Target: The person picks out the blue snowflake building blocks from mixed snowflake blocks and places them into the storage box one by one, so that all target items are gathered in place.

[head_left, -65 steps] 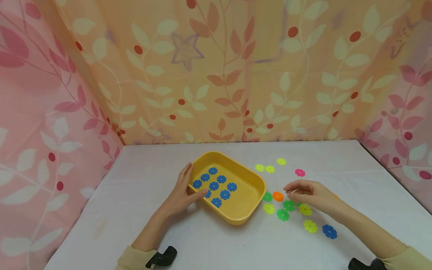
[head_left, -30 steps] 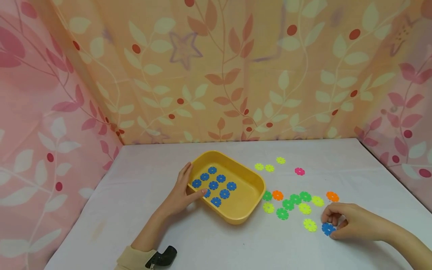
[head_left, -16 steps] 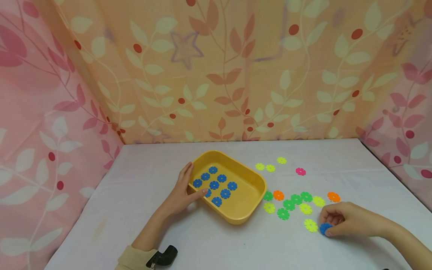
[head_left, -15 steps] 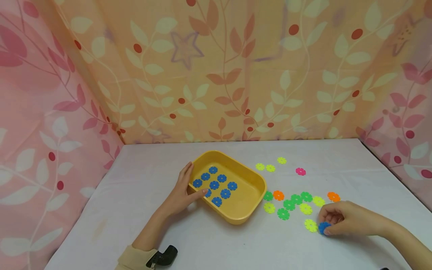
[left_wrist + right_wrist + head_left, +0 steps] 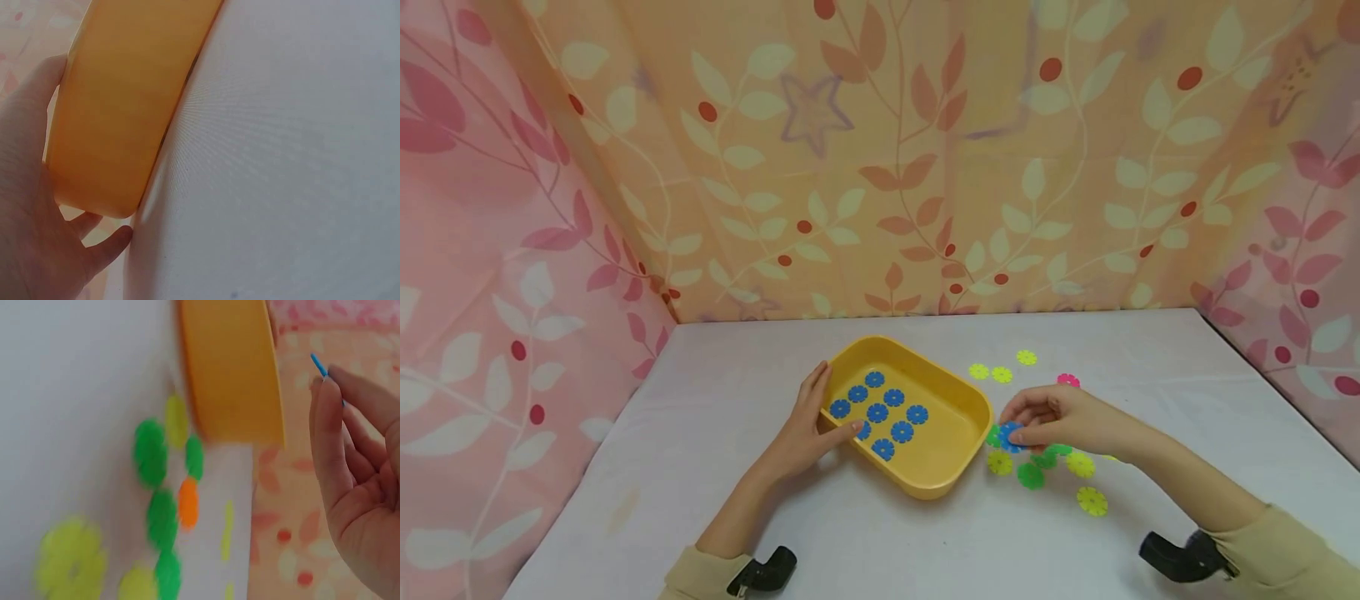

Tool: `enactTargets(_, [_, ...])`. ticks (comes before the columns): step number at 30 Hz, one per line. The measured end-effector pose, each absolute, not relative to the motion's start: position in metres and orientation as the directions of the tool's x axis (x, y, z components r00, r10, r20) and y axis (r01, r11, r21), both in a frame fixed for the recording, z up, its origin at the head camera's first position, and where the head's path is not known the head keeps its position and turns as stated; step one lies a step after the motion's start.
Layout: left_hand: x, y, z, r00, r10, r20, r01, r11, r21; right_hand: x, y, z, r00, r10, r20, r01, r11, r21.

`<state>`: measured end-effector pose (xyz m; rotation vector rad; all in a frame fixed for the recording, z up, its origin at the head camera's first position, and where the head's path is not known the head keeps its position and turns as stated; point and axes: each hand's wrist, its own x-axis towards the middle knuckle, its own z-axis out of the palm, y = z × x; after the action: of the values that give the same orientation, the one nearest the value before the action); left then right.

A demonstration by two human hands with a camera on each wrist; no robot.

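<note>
My left hand (image 5: 805,429) grips the left end of a yellow tray (image 5: 955,458), thumb over the rim and fingers along the outer side. Inside the tray several blue flower discs (image 5: 902,432) lie flat, one partly behind the thumb. Between thumb and fingers, my right hand (image 5: 1067,421) pinches another blue flower disc (image 5: 1011,437), just off the tray's right side. The right wrist view shows that disc (image 5: 319,365) edge-on, raised above the table. There the tray's outer wall (image 5: 231,375) is close by. In the left wrist view the hand (image 5: 37,231) bears against the tray's end.
Green discs (image 5: 1031,476) and yellow discs (image 5: 1092,502) lie under and around the right hand. An orange disc (image 5: 188,503) shows in the right wrist view. Farther back are yellow discs (image 5: 1026,357) and a pink one (image 5: 1068,380). Patterned curtains (image 5: 880,167) enclose the white table.
My right hand has pinched the blue disc at the table's right, lifted it and carried it left towards the tray. The left hand and tray have stayed in place.
</note>
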<state>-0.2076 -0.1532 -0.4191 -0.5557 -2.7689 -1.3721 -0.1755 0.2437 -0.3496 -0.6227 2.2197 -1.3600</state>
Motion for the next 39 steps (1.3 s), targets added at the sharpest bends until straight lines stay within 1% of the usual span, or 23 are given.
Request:
enactTargets(3, [-0.208, -0.153, -0.419, -0.939, 0.306, 0.159, 0.312, 0.555, 0.771, -0.189, 0.213, -0.346, -0.786, -0.602, -0.141, -0.132, 0.386, -0.913])
enactTargets(7, [-0.209, -0.152, -0.419, -0.938, 0.308, 0.161, 0.316, 0.56, 0.766, -0.204, 0.178, -0.351, -0.746, -0.652, -0.136, -0.194, 0.408, -0.892])
enactTargets(12, [-0.208, -0.15, -0.42, -0.936, 0.317, 0.156, 0.317, 0.561, 0.765, -0.216, 0.147, -0.363, -0.673, -0.723, -0.155, -0.365, 0.507, -0.781])
enactTargets(15, [-0.208, -0.15, -0.421, -0.936, 0.315, 0.157, 0.316, 0.559, 0.767, -0.218, 0.137, -0.368, -0.641, -0.742, -0.196, -0.407, 0.546, -0.732])
enactTargets(18, [-0.209, -0.149, -0.421, -0.936, 0.314, 0.159, 0.318, 0.558, 0.767, -0.218, 0.13, -0.371, -0.651, -0.713, -0.261, -0.368, 0.597, -0.713])
enactTargets(20, [-0.209, -0.149, -0.422, -0.936, 0.314, 0.161, 0.319, 0.557, 0.767, -0.218, 0.126, -0.372, -0.672, -0.679, -0.295, -0.327, 0.629, -0.705])
enactTargets(24, [-0.209, -0.149, -0.421, -0.937, 0.312, 0.159, 0.316, 0.562, 0.764, -0.218, 0.123, -0.373, -0.711, -0.624, -0.323, -0.279, 0.672, -0.686])
enactTargets(27, [-0.208, -0.149, -0.42, -0.938, 0.31, 0.155, 0.313, 0.568, 0.761, -0.218, 0.121, -0.374, -0.725, -0.609, -0.321, -0.278, 0.686, -0.673])
enactTargets(31, [-0.208, -0.149, -0.42, -0.938, 0.308, 0.159, 0.316, 0.57, 0.758, -0.217, 0.121, -0.375, -0.726, -0.62, -0.296, -0.302, 0.675, -0.673])
enactTargets(36, [-0.208, -0.149, -0.42, -0.937, 0.31, 0.16, 0.317, 0.568, 0.76, -0.217, 0.123, -0.376, -0.716, -0.641, -0.276, -0.311, 0.647, -0.696])
enactTargets(39, [-0.209, -0.149, -0.42, -0.938, 0.31, 0.154, 0.312, 0.567, 0.762, -0.218, 0.126, -0.376, -0.712, -0.652, -0.259, -0.297, 0.614, -0.731])
